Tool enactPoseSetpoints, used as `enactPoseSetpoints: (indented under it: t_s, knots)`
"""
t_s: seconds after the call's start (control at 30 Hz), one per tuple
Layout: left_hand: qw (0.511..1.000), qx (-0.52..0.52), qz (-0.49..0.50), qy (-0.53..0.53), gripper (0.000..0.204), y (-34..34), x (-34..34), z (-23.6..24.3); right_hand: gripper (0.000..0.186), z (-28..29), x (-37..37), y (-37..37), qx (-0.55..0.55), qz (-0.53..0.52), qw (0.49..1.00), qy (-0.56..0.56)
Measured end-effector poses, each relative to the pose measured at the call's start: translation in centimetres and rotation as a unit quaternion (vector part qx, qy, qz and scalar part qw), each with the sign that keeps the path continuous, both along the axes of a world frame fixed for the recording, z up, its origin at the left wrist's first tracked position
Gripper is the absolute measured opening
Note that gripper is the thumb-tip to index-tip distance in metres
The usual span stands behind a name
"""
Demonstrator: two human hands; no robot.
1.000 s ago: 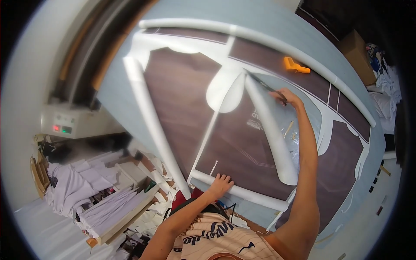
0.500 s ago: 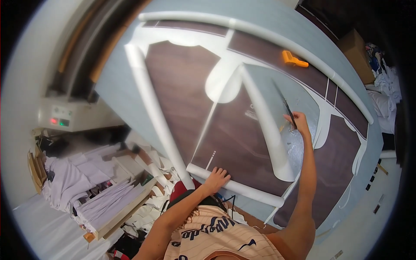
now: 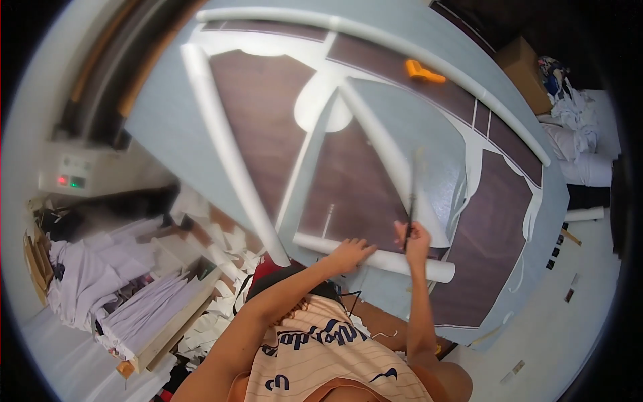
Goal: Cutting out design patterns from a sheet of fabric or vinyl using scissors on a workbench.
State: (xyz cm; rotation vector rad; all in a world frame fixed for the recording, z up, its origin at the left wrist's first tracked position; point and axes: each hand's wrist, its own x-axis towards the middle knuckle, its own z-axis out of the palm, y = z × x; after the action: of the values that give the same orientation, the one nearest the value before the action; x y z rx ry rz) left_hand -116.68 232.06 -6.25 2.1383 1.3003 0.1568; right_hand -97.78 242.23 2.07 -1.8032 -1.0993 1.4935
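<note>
On the grey-blue table (image 3: 429,127) lies a dark brown printed sheet (image 3: 355,181) with white edges that curl into rolls. My left hand (image 3: 353,254) rests on the rolled near edge (image 3: 395,262) of this panel, its fingers stretched over it. My right hand (image 3: 415,242) is closed round what look like long dark scissors (image 3: 412,194), blurred, their tip pointing away from me. They are over the panel's right curled edge (image 3: 382,141). A second brown panel (image 3: 258,120) lies to the left, with a bare strip between the two. Another brown panel (image 3: 489,228) lies at the right.
An orange handheld tool (image 3: 424,72) lies on the far brown strip. A long white roll (image 3: 231,154) borders the left panel. Lower left stands a wooden crate (image 3: 181,321) of pale cloth, with white scraps (image 3: 207,321) beside it. A cardboard box (image 3: 524,75) is at the far right.
My right hand has come nearer and to the left with the scissors. The middle panel now lies apart from the left one, with table showing between them. The whole view has shifted slightly.
</note>
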Motion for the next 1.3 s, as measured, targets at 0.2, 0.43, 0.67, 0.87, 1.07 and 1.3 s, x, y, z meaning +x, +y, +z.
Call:
enactPoseSetpoints:
  t_s: [0.2, 0.43, 0.67, 0.87, 1.07, 1.3]
  knots:
    - [0.978, -0.209, -0.014, -0.011, 0.07, -1.0, -1.6, 1.2, 0.031, -6.3, -1.9, -9.0, 0.072, 0.015, 0.994, -0.082]
    - [0.976, -0.206, -0.058, 0.035, 0.052, -3.9, -8.4, 1.4, 0.032, -2.4, -5.5, -15.2, 0.085, -0.071, 0.989, -0.1]
    - [0.984, -0.123, 0.08, -0.102, 0.047, -3.7, -14.3, 7.5, 0.025, 7.9, -8.9, -19.1, 0.196, -0.146, 0.963, -0.112]
    - [0.969, -0.087, 0.147, -0.18, 0.046, -8.1, -16.8, 12.1, 0.023, 12.1, -13.1, -24.1, 0.227, -0.169, 0.948, -0.148]
    - [0.963, -0.025, 0.176, -0.201, 0.045, -12.2, -8.6, 12.2, 0.027, 11.1, -13.0, -28.3, 0.243, -0.204, 0.933, -0.17]
    - [0.933, -0.062, 0.154, -0.32, 0.049, -17.2, 9.3, 10.8, 0.025, 11.8, -5.1, -31.9, 0.255, -0.229, 0.924, -0.169]
